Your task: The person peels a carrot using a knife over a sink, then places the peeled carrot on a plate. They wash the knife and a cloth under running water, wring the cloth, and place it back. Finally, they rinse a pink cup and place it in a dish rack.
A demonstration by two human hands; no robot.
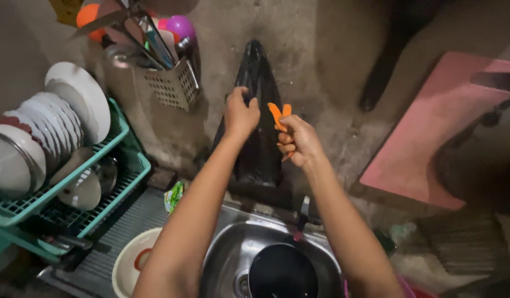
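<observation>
Fingers (pixel 286 144) around orange peelings (pixel 279 115), left hand (pixel 241 113) on black bag (pixel 258 149).

Dim w/ warm light on arms, dark shadows top right, soft blur, edges bent

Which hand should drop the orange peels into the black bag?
Probably the right hand: it already grips the orange peels right beside the black plastic bag. The left hand is busy pinching the bag's edge, so it looks less free.
</observation>
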